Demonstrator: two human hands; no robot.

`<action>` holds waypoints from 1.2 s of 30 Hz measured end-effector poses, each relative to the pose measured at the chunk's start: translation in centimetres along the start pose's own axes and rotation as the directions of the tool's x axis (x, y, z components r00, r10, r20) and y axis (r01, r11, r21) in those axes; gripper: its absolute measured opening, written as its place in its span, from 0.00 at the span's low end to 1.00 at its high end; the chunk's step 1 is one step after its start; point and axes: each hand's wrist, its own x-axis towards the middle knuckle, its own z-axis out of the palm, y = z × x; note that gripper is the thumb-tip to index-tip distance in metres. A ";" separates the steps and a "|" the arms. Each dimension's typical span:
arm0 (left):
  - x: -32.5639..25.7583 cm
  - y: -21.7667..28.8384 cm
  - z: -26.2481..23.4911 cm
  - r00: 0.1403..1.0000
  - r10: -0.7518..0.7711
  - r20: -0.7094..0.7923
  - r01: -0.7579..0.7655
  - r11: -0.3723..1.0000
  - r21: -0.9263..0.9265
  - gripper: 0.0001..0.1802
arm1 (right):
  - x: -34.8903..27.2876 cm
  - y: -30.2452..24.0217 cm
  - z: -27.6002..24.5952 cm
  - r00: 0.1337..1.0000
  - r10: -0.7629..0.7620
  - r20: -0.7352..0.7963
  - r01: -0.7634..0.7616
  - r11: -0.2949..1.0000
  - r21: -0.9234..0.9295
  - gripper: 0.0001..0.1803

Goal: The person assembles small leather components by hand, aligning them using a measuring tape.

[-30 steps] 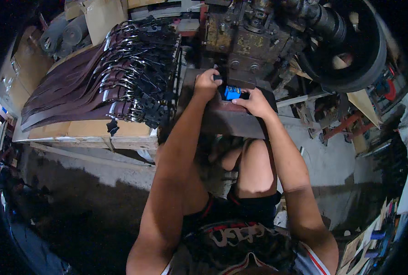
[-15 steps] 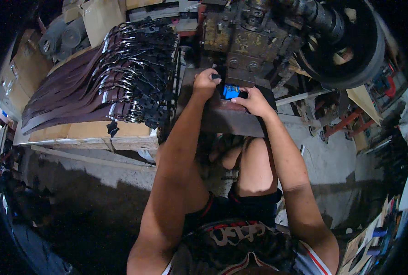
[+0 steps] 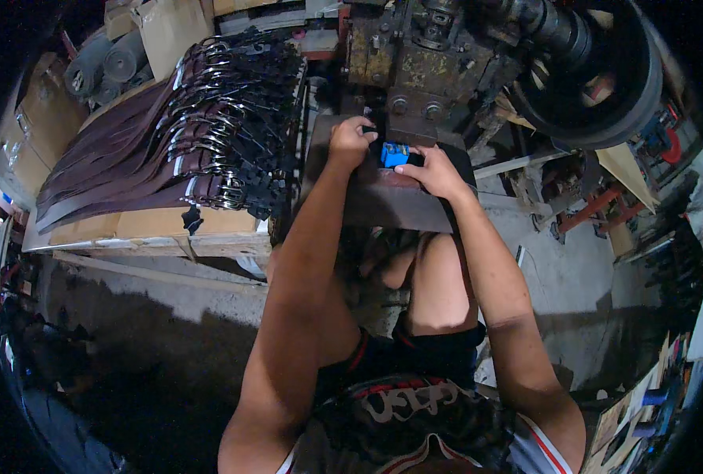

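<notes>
My left hand (image 3: 351,141) and right hand (image 3: 433,170) stay at the blue block (image 3: 394,154) on the press table (image 3: 391,207), right fingers touching it; left grip unclear. Nothing has shifted; positioning continues.

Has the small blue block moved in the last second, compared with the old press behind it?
No. The blue block sits in the same spot on the dark plate below the press, between the left hand and right hand.
</notes>
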 end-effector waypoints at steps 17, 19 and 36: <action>0.4 -0.8 0.3 0.997 -0.055 0.062 0.053 0.998 0.031 0.17 | -0.3 -1.3 -1.2 0.993 0.062 0.104 -0.068 0.996 0.050 0.30; 0.5 -0.7 0.5 0.997 -0.031 0.064 0.030 0.999 0.026 0.16 | -0.2 -0.9 -1.2 0.996 0.023 0.090 -0.034 0.992 0.122 0.30; 0.4 -0.7 -0.6 0.994 -0.093 0.053 0.093 0.996 0.009 0.13 | -2.5 -1.7 -3.4 0.997 0.060 -0.041 -0.067 0.979 -0.193 0.30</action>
